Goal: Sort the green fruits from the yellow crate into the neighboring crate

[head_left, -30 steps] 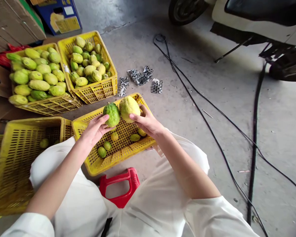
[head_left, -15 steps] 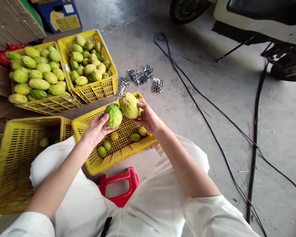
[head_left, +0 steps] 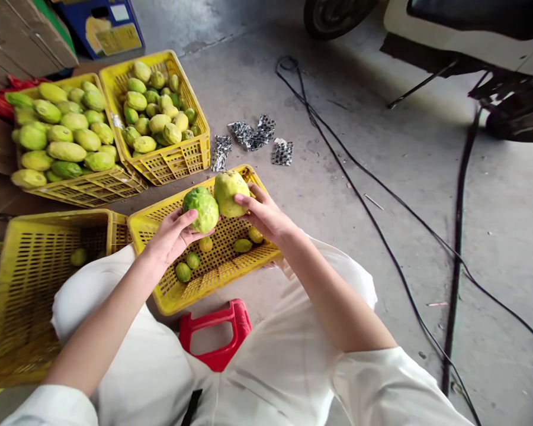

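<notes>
A bumpy green citron-like citrus fruit (head_left: 202,210) rests in my left hand (head_left: 174,235), thumb on its near side and fingers beneath. My right hand (head_left: 266,214) grips a larger yellow citrus fruit (head_left: 229,194) from the right, its thumb across the front. The two fruits are held side by side, close together. Both are above a yellow plastic crate (head_left: 171,299) between my knees. Several small green and yellow fruits lie in that crate, among them a green one (head_left: 183,272) and a yellow one (head_left: 255,235).
Two yellow crates heaped with green-yellow fruit, a left one (head_left: 93,188) and a right one (head_left: 177,163), stand ahead. Another crate (head_left: 13,296) is at my left. A red stool (head_left: 215,357), silvery wrappers (head_left: 254,133), black cables (head_left: 359,165) and a parked scooter (head_left: 466,41) are around.
My right hand has turned the yellow fruit, and its thumb now lies across the front. The green fruit has shifted slightly and stays in my left hand.
</notes>
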Demonstrator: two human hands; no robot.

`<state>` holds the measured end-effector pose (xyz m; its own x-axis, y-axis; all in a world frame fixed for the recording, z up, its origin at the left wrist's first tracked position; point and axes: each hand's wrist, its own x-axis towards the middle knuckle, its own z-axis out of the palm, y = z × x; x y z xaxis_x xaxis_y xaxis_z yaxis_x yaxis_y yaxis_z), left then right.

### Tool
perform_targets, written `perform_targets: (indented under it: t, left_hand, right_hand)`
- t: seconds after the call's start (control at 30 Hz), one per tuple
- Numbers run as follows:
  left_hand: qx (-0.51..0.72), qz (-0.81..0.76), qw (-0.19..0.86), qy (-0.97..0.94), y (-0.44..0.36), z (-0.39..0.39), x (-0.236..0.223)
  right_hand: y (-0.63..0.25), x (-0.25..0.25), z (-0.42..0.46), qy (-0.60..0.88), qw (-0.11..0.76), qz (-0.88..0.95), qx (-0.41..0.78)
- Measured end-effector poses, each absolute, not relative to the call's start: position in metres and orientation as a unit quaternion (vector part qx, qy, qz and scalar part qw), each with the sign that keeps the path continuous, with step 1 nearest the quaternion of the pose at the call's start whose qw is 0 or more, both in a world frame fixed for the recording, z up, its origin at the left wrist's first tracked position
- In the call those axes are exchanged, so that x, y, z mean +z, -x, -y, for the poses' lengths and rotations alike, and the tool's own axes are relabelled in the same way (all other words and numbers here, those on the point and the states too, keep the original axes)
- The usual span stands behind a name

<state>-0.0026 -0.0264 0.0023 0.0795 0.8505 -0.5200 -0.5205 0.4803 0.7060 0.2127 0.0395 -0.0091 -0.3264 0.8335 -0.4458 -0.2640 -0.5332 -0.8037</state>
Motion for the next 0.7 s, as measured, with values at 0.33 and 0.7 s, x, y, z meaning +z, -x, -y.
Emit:
perform_targets:
  t: [0.33,0.7]
  left_hand:
    - [0.539,-0.518,0.654,-0.113,-0.005,0.017,-0.007]
    - [0.549,-0.548,0.603,-0.187,0.017,0.009,-0.019]
  right_hand:
    - [-0.208,-0.012,-0.039,0.4,0.346,0.263,0.807]
    - [-0.215,-0.011,-0.042,0.439,0.371,0.296,0.763]
